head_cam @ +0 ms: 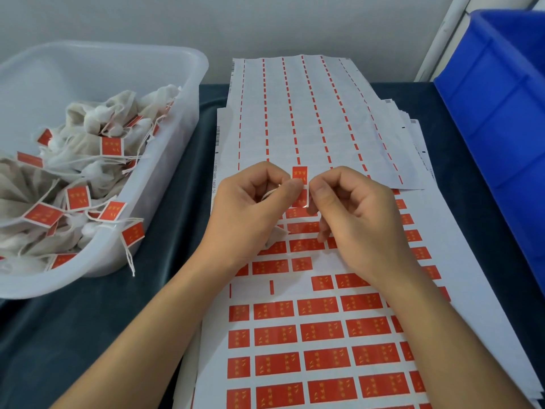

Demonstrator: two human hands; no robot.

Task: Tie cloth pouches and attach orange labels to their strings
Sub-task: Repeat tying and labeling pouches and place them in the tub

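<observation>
Pinching a white string (pixel 270 193) in my left hand (pixel 250 211), I held an orange label (pixel 300 184) upright between both thumbs, my right hand (pixel 356 214) gripping its other edge. The label seemed about to fold around the string, so this pouch was, I judged, mid-labelling. A corner of the cloth pouch (pixel 275 234) peeked out under my left palm; I could not tell whether it was tied.

To my left sat a translucent plastic tub (pixel 188 93), full of crumpled off-white pouches (pixel 97 119), soft and gauzy, each trailing a thin string with a glossy orange tag. Many were plainly finished.

Under my hands lay smooth white backing sheets (pixel 472 290), rows of small orange rectangles still unpeeled near me, so plenty of labels remained. Farther sheets (pixel 295 107) held only thin orange slivers. A hard blue crate (pixel 501 119) stood at my right, on dark fabric (pixel 165 202).
</observation>
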